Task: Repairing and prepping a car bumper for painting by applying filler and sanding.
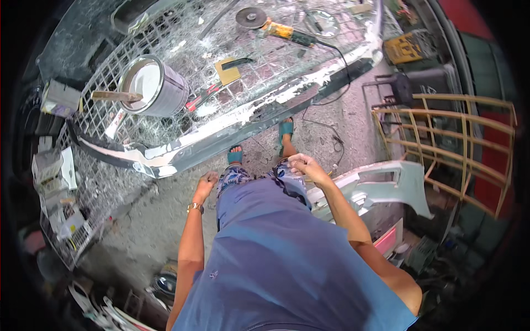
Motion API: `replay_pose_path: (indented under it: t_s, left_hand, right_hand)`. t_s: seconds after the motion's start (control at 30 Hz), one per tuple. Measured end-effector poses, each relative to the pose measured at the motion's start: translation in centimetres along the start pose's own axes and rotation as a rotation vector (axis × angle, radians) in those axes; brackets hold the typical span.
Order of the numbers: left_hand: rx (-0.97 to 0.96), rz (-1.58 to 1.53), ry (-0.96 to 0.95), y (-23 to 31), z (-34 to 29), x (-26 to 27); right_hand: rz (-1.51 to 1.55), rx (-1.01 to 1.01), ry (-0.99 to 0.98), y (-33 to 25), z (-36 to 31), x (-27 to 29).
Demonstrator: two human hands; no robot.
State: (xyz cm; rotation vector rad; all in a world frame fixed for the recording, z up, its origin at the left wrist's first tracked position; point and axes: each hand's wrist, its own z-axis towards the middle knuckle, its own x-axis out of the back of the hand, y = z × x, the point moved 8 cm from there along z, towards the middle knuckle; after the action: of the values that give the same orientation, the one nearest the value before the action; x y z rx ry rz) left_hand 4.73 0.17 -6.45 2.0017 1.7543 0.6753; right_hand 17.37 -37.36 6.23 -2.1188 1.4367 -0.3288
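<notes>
The left hand (208, 180) hangs loosely curled at the thigh, holding nothing, a gold watch (194, 208) on its wrist. The right hand (305, 165) pinches the patterned trousers (243, 177) at the hip, fingers pressed together. Ahead, on a wire-mesh bench (221, 94) (strewn with scraps), stand a paint can (152, 85), a yellow scraper (229, 70) and an angle grinder (276, 27)

Even daylight, bright over the mesh table (165, 33), soft shadows only. Glare on the white paint tin (152, 83) and the pale bumper edge (232, 124). Strong fisheye bend; black vignette rings the frame. Rim detail smeared and dim, lower left murky; centre reasonably sharp
</notes>
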Motion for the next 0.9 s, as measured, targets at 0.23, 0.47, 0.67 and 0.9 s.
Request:
replay_pose_path:
  t_s: [0.23, 0.47, 0.67, 0.9]
  left_hand:
    - [-0.108, -0.482, 0.126, 11.7, 1.1, -12.5]
    - [-0.324, -1.333, 0.293, 23.8, 2.7, -19.2]
    - [-0.331, -1.659, 0.536, 25.2, 5.6, -21.4]
    - [-0.327, -1.886, 0.672, 25.6, 7.6, -22.3]
  right_hand:
    - [-0.437, 0.343, -0.235, -15.9, 4.0, 8.5]
    - [-0.525, 0.418, -0.302, -21.8, 7.3, 11.2]
    - [-0.784, 0.611, -0.335, -29.3, 11.3, 6.8]
    - [-1.198, 0.703, -0.597, -31.0, 17.6, -0.4]
